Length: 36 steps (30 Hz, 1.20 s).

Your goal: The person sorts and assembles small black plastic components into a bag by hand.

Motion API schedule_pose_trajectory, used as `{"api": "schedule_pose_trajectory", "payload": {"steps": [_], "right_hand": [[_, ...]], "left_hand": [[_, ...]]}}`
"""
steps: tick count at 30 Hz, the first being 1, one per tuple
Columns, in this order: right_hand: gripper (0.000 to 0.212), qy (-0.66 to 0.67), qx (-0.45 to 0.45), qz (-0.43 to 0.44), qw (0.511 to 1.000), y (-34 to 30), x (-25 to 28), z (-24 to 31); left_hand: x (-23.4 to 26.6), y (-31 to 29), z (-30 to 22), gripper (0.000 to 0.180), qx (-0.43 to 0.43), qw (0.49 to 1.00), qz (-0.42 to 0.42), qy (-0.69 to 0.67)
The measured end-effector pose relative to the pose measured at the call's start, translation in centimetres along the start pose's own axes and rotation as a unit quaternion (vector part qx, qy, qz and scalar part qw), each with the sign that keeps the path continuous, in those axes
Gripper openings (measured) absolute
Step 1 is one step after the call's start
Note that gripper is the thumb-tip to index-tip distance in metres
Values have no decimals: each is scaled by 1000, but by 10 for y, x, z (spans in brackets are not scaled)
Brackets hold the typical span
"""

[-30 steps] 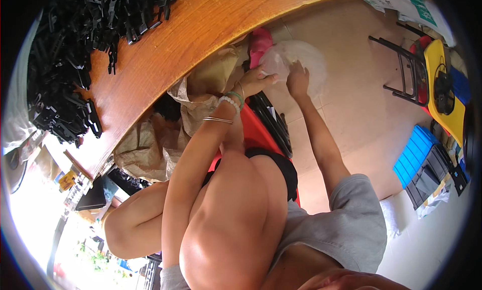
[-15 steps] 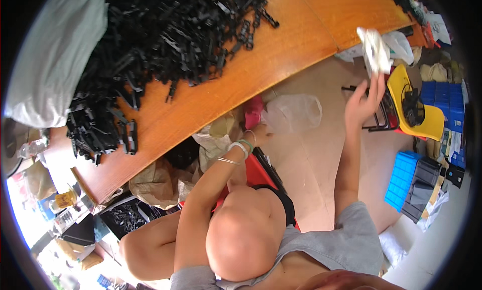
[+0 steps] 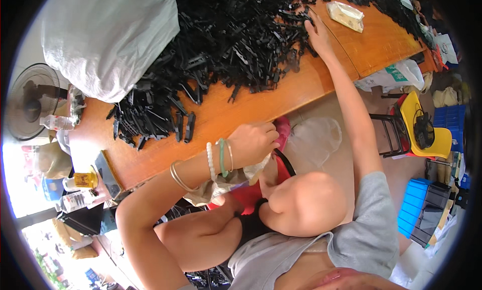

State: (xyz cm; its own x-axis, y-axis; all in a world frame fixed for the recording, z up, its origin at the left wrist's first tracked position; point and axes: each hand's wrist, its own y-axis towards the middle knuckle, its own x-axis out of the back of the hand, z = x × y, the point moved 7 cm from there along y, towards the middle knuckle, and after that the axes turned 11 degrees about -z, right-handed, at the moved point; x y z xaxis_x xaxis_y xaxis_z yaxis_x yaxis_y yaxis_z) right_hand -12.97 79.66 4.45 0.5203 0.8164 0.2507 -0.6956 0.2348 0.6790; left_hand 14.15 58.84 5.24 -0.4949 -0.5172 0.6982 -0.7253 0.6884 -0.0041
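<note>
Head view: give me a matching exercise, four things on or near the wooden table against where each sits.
Things:
1. heap of black plastic clips
2. big white woven sack
3. small pale packet
4. yellow plastic chair

Places:
A. on the floor, right of the wooden table
B. far left end of the table
C. spread across the table's middle
D. on the table, just right of the right hand

Pairs: 1-C, 2-B, 3-D, 4-A

Orange wooden table (image 3: 236,111), black plastic parts (image 3: 226,44), white sack (image 3: 108,34)
</note>
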Motion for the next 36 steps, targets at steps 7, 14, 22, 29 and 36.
{"api": "schedule_pose_trajectory", "payload": {"steps": [7,14,22,29,36], "right_hand": [[50,-119,37,84,989,1,-70,-7],[45,-79,86,44,992,-29,-87,37],[45,-122,104,50,986,-56,-78,66],[29,64,103,16,992,-48,-72,139],[23,-56,197,271,940,-44,-105,136]], "left_hand": [[16,17,1,53,-249,910,-143,300],[25,22,39,53,-197,906,-190,323],[28,-8,28,42,-129,902,-265,317],[90,-51,36,37,-165,870,-414,209],[157,-7,83,27,-4,698,-339,631]]}}
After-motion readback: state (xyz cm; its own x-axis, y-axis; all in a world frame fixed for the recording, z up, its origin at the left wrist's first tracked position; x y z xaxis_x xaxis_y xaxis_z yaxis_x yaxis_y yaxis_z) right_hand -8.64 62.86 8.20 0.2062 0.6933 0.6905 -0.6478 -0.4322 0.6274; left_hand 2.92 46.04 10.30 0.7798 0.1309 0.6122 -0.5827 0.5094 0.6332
